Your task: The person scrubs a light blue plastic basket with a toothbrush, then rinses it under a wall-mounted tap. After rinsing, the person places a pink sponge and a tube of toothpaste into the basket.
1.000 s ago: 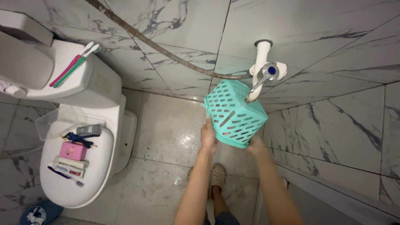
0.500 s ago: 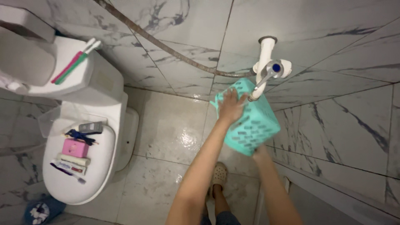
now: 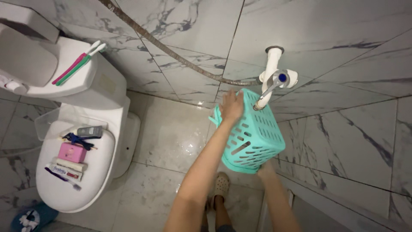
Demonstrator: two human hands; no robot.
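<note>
- Teal slotted plastic basket held up against the marble wall, tilted, directly under the white wall tap; tap spout meets the basket's upper rim.
- Left hand closed over the basket's top left rim, fingers curled on the edge.
- Right hand supports the basket's lower end from beneath; fingers hidden, so grip cannot be told.
- Metal hose runs along the wall to the tap.
- Toilet at left, its closed lid carrying a pink box and small toiletries; two toothbrushes on the cistern.

Tap and hose crowd above the basket (floor leftward lies open).
</note>
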